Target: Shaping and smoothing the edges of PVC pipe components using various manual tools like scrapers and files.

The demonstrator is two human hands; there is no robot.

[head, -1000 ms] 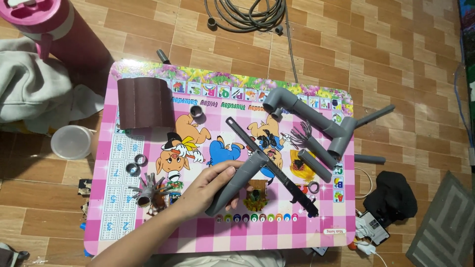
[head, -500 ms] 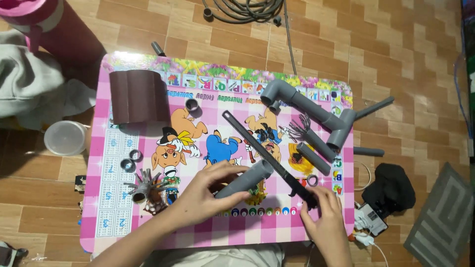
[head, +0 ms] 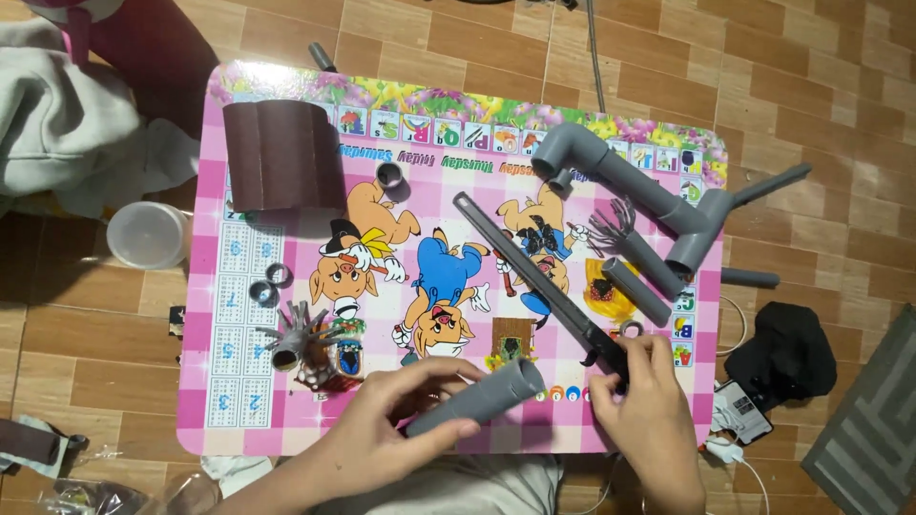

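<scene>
my left hand [head: 396,429] is wrapped around the grey pipe [head: 477,399], its long axis rising rightward from my fingers, while my right hand [head: 641,405] looks closed on the handle of the saw [head: 534,277] running up-left.

Home floor: child's play table [head: 286,286], laundry [head: 67,124]

Left hand [head: 401,424] curled in a grip; right hand [head: 641,401] fingers down, perhaps closing.
</scene>
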